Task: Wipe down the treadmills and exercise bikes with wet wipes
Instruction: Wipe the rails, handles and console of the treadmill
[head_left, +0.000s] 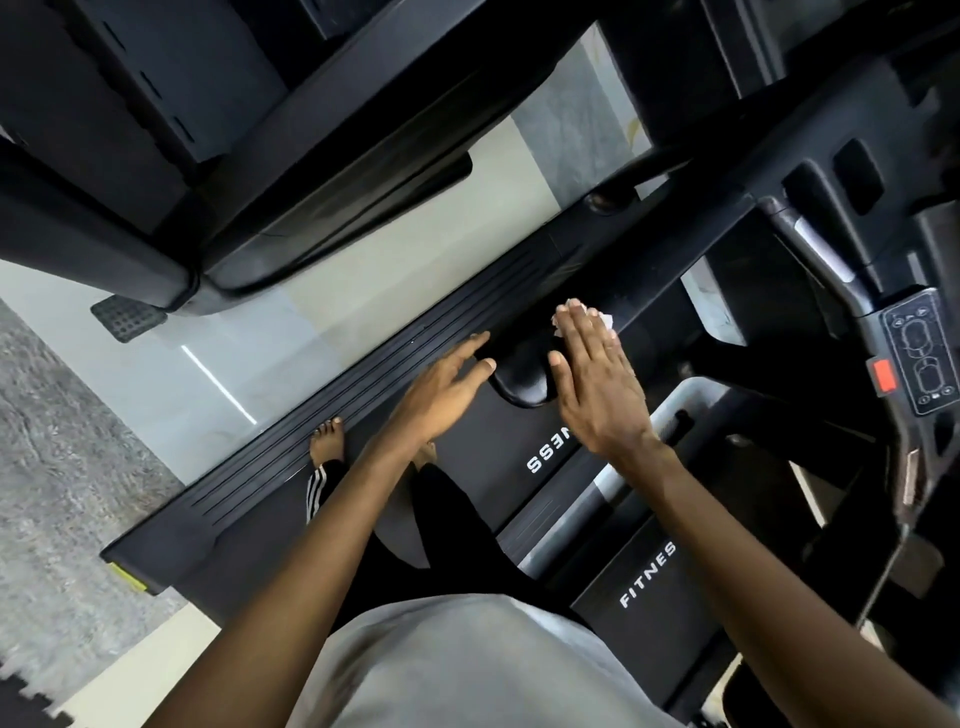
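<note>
- Two hands work: the right hand (597, 384) lies flat, fingers straight, pressing the wet wipe (605, 318) onto the treadmill handrail (524, 382). The left hand (441, 387), spread and holding nothing, sits beside the rail's rounded end.
- Likely step: wiping this rail; next, stroke along its length.
- Rail runs lower-left to upper-right, rounded end toward the person.

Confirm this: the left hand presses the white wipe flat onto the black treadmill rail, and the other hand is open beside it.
Wrong hand. The head view shows the right hand pressing the white wipe flat onto the black treadmill rail, and the left hand open beside it.
</note>
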